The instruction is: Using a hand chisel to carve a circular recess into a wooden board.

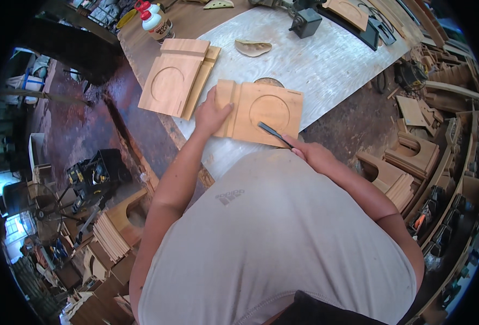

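Observation:
A light wooden board [246, 116] with a round shallow recess and a groove across its left part lies at the near edge of the worktable. My left hand [212, 115] grips its left end, the thumb on top of the wood. In my right hand [311, 154] is a chisel [272, 131] with a dark flat blade; its handle is hidden by my fingers. The blade's tip rests over the lower part of the recess; whether it touches the wood I cannot tell. Left of the board, similar grooved boards [168, 84] lie stacked on the table.
The metal-topped worktable [326, 70] holds a curved wood-coloured piece [253, 47], a black power adapter [305, 24] and a white bottle with a red cap [156, 24]. Cut wooden pieces [385, 176] are stacked at right. A fan [36, 208] and a tool bag [99, 172] stand at left.

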The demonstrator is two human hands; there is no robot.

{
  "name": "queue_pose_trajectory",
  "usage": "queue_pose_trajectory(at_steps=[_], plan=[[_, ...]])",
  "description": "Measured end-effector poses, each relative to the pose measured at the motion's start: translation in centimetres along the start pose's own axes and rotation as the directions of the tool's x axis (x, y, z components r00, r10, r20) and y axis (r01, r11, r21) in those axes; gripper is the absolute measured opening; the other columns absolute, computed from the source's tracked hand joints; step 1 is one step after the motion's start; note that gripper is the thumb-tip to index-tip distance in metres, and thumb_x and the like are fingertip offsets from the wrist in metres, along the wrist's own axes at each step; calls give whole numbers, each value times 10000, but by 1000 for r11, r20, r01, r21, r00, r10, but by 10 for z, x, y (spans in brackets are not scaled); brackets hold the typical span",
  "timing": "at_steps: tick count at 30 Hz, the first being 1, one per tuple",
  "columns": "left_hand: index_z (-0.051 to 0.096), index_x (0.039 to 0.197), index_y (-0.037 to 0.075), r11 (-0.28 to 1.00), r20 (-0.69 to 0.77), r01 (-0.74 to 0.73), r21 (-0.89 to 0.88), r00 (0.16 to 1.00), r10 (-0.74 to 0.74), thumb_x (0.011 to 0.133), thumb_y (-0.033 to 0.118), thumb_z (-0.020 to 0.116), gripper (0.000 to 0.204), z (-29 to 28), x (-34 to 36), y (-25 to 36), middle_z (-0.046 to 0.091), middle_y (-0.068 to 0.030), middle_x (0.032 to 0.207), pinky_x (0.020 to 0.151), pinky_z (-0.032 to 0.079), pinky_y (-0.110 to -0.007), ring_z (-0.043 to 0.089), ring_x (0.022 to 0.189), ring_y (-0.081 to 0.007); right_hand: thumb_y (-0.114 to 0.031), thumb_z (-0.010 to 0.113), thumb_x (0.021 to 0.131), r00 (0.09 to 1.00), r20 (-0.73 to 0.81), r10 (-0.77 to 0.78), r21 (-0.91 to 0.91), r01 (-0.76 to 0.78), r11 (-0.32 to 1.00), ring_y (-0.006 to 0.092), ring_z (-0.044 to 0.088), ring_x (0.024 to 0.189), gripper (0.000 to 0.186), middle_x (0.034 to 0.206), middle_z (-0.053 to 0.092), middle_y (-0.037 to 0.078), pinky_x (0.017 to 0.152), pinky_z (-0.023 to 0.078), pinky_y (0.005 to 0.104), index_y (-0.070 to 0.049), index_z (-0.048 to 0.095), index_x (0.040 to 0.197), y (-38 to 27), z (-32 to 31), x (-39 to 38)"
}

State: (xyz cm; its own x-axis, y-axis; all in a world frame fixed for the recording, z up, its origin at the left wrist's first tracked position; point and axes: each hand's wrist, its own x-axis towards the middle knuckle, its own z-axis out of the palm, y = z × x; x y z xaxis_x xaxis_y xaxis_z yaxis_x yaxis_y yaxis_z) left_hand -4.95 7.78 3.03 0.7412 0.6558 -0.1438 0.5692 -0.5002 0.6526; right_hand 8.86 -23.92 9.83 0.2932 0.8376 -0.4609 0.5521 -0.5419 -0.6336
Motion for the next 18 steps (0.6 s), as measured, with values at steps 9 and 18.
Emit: queue_pose_trajectory(at_steps=[9, 18], plan=[[293, 1556, 105, 999, -39, 37, 25, 999, -36, 851, 466, 691, 887, 3, -8, -1, 684, -238, 1216, 989, 495, -465, 651, 1136, -410, -320, 425, 1076, 998, -33, -61, 18, 62, 998, 469, 650, 915, 478, 1026, 685, 256, 792, 509, 521, -255, 401, 1549, 5, 3, 3], [291, 1566, 88, 993, 28, 101, 68, 994, -103, 852, 507, 681, 915, -3, -6, 7, 651, -248, 1284, 1031, 466, -459, 626, 1192, -400, -323, 418, 1081, 1000, -6, -4, 56, 4, 998, 463, 657, 908, 475, 997, 689, 258, 791, 507, 515, -252, 397, 1550, -8, -3, 3]])
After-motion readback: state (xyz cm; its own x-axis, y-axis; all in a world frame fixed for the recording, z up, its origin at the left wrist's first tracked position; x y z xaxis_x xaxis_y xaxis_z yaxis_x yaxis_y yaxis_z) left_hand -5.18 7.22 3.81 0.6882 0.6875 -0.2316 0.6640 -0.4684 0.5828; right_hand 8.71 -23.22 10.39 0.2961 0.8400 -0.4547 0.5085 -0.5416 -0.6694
